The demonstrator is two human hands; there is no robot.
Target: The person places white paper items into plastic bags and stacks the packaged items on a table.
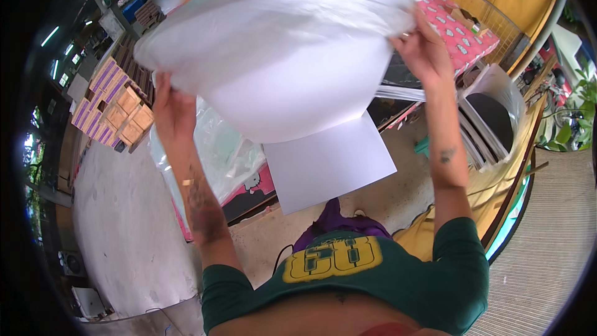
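A large clear plastic bag (292,12) is stretched between my raised hands, its mouth facing me. Inside it, or just behind its film, lies a white sheet (298,93); which of the two I cannot tell. My left hand (174,106) pinches the bag's edge at the left. At the right edge, my right hand (426,50) grips the film between thumb and fingers. Toward my body, a flat white board (329,165) juts out below the bag over the table's near edge. The bag hides where the board continues.
More loose clear plastic (227,149) covers the table's left part. A pink patterned cover (460,31) lies at the far right. Wrapped flat panels (488,124) lean at the right by a yellow cloth (416,236). Stacked cartons (115,106) stand at the left.
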